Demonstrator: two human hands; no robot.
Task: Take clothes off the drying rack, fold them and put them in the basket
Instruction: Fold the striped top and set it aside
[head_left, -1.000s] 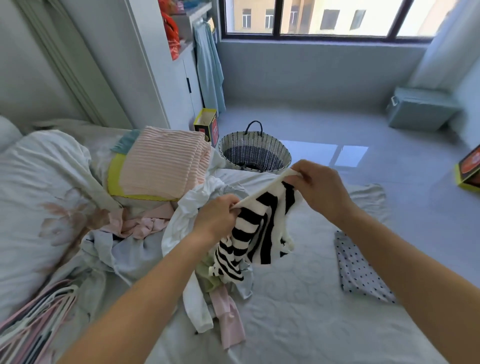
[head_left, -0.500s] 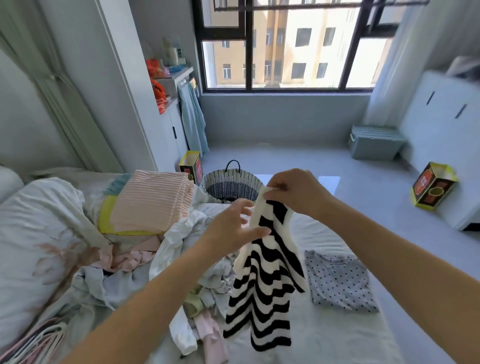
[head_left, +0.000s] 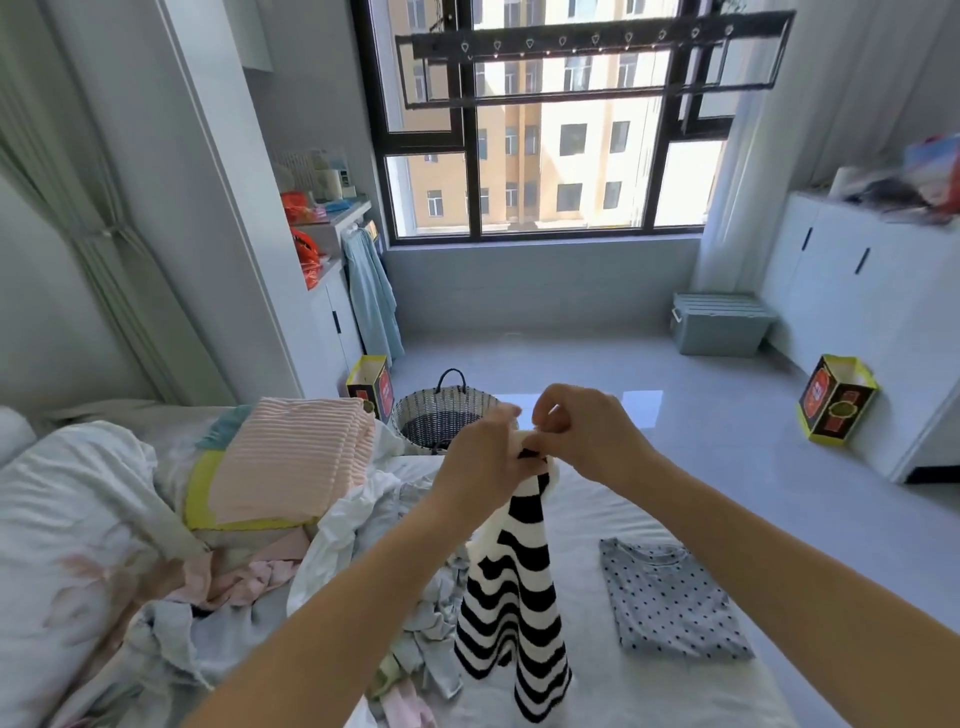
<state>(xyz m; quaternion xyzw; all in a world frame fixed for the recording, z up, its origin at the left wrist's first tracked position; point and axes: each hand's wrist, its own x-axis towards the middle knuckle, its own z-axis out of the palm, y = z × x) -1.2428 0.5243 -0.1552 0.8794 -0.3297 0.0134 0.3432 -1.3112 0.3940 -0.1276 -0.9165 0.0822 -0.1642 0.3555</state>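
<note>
- Black-and-white striped garment (head_left: 511, 587) hangs above the bed (head_left: 623, 686), bunched at its top edge where both hands meet.
- Left hand (head_left: 483, 457), forearm rising from the lower left, grips the top of the fabric with curled fingers.
- Right hand (head_left: 587, 441), arm entering from the lower right, pinches the same edge, touching the left hand.
- Woven basket (head_left: 441, 421) stands on the floor just past the bed, behind the hands.
- Folded polka-dot shirt (head_left: 670, 597) lies flat on the bed, to the right.
</note>
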